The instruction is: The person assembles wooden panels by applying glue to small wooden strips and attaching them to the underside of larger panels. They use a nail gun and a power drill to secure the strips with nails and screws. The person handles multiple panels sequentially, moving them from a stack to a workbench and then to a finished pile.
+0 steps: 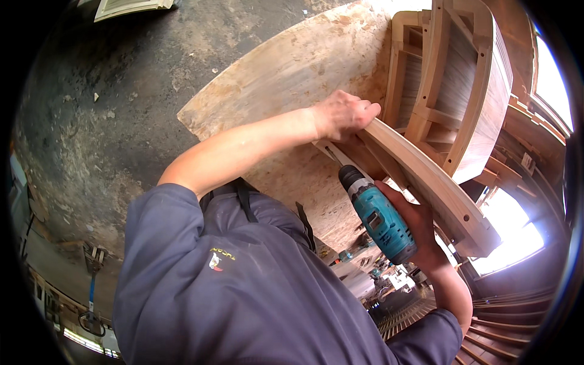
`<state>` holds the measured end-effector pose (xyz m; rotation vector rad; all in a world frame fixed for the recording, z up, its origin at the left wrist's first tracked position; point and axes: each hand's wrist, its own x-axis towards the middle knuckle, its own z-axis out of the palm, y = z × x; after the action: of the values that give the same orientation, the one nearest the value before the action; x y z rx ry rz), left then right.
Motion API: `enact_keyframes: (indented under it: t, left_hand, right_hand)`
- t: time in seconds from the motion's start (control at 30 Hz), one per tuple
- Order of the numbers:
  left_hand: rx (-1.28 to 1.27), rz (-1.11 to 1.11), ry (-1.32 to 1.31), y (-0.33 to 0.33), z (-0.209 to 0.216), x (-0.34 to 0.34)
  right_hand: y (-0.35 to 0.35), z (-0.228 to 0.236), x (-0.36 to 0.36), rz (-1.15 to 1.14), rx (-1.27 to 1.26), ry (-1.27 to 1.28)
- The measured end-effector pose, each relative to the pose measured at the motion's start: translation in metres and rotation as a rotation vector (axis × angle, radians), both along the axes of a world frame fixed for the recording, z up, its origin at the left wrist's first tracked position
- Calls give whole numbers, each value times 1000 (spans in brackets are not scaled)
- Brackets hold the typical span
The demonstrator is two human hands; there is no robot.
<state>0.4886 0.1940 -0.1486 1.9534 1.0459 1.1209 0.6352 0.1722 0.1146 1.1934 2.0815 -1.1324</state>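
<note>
My right hand [415, 220] is wrapped around a teal and black cordless drill [378, 214]. The drill's thin bit [333, 154] points up and to the left, its tip against or close to a pale strip of wood [353, 159]. I cannot tell whether the bit has entered the wood. My left hand [345, 115] is closed over the upper left end of a wooden frame piece [432, 173], which slants down to the right and has a hole near its lower end. The fingertips of that hand are partly hidden.
Beyond the frame piece stand wooden frames with panels [468, 85], stacked upright. A large worn plywood sheet [274, 73] lies under my hands. Stained grey floor [121, 121] stretches left. Tools and machines [383, 274] sit behind my right side, near bright windows [511, 234].
</note>
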Motion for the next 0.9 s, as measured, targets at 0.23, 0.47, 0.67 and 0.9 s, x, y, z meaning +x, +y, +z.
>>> enact_keyframes:
  t: [0.23, 0.47, 0.67, 0.9]
  left_hand:
    - [-11, 14, 58, 2, 0, 0]
    - [54, 6, 53, -2, -1, 7]
    - [17, 5, 88, -2, 0, 9]
    - [-51, -102, 14, -1, 5, 0]
  right_hand:
    - [17, -1, -7, 86, -7, -17]
    - [4, 6, -18, -9, -37, -98]
    - [13, 5, -3, 326, 16, -162]
    - [8, -4, 14, 141, 77, 189]
